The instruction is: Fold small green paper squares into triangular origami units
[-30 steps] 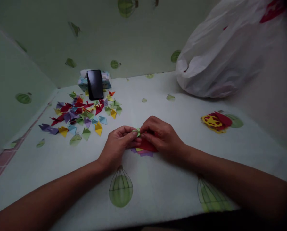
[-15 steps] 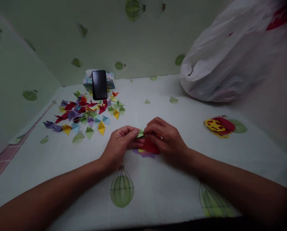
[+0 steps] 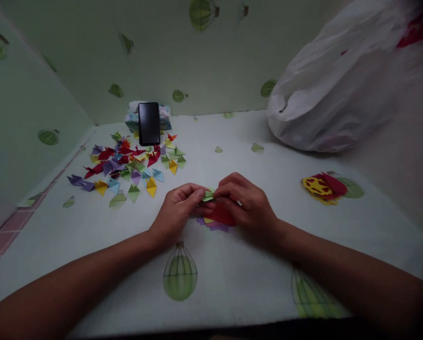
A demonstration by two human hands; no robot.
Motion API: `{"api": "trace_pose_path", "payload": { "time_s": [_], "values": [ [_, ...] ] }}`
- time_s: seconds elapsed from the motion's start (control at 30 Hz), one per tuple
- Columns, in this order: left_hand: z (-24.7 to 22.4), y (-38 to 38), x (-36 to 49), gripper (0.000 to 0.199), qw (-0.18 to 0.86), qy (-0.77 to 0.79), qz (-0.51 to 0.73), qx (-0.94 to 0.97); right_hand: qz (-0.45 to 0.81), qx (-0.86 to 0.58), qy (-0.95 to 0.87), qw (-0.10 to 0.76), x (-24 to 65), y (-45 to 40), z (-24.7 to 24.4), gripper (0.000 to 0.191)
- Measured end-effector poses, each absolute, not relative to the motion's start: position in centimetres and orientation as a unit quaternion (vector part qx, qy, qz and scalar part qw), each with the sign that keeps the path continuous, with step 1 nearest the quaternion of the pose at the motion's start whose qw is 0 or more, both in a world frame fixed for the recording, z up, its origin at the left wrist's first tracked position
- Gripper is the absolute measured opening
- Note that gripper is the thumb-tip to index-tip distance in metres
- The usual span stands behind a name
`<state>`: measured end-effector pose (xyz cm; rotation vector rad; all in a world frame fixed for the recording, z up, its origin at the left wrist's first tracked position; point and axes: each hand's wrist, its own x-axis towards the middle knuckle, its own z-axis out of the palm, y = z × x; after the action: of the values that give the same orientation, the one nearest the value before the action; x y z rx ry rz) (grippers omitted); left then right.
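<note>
A small folded green paper [image 3: 207, 195] is pinched between the thumb and fingers of my left hand [image 3: 178, 210]. My right hand [image 3: 245, 203] is closed at the paper's right edge, its fingertips touching it. Beneath and between both hands lies a red paper piece [image 3: 221, 215], with purple, pink and yellow paper edges [image 3: 216, 225] showing under it. My right hand partly covers this stack.
Several small folded paper pieces [image 3: 133, 192] in many colours spread at the left. A phone [image 3: 149, 123] leans on a tissue box [image 3: 165, 118] behind them. Yellow and red cut paper [image 3: 317, 185] lies right, below a large white plastic bag [image 3: 325, 104].
The view has shifted slightly. More of the green paper shows between my fingertips, and my right fingertips have moved slightly to the right along it.
</note>
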<state>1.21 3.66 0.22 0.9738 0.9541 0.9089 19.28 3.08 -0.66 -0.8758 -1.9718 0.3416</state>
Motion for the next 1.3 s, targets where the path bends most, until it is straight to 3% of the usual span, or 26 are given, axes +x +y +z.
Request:
{"api": "trace_pose_path", "payload": {
  "time_s": [0.43,0.77,1.0,1.3],
  "values": [
    [-0.02,3.83,0.95,0.021,0.648,0.4,0.433,0.482,0.099,-0.349,-0.812,0.458,19.25,2.86,-0.7,0.01],
    [-0.42,3.46,0.85,0.02,0.535,0.401,0.384,0.637,0.196,-0.42,-0.782,0.418,18.98,2.81,-0.96,0.007],
    [-0.17,3.5,1.03,0.02,0.554,0.398,0.403,0.61,0.262,-0.473,-0.729,0.419,18.91,2.66,-0.69,0.007],
    [-0.05,3.12,1.32,0.019,0.563,0.413,0.421,0.579,0.249,-0.486,-0.722,0.425,18.36,2.2,-0.79,0.008]
  ]
}}
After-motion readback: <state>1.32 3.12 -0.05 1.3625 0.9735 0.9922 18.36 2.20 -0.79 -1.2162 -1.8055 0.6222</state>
